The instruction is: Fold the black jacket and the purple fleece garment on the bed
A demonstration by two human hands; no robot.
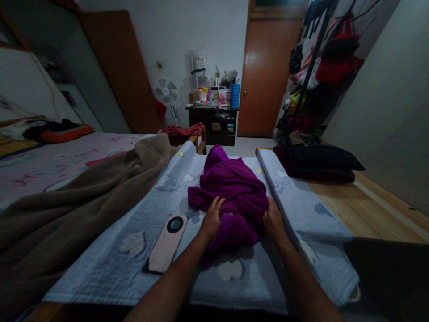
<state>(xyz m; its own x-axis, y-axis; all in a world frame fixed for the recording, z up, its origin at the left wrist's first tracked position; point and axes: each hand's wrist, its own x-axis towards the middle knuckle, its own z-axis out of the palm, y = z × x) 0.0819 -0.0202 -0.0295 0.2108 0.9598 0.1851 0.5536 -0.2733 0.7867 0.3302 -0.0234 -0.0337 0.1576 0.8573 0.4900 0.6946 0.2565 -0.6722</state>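
A crumpled purple fleece cloth (pixel 231 188) lies bunched up on the blue-grey patterned bedsheet in front of me; its folds hide what shape it has. My left hand (pixel 211 221) is at its near left side, fingers closed over a fold, with some fingertips hidden by the fabric. At the right edge, my right hand (pixel 273 220) grips the cloth, its fingers partly tucked behind it. To the left of my left forearm, a pink phone (pixel 168 243) with a round black camera ring rests back side up on the sheet (pixel 132 223).
A brown blanket (pixel 110 190) spreads along the left, beside a pink bed (pixel 67 158). Folded dark clothes (pixel 315 156) are stacked on a wooden surface (pixel 338 192) at right. Further back stand a fan (pixel 166 91), a black cabinet (pixel 212 123) and a brown door (pixel 268 76).
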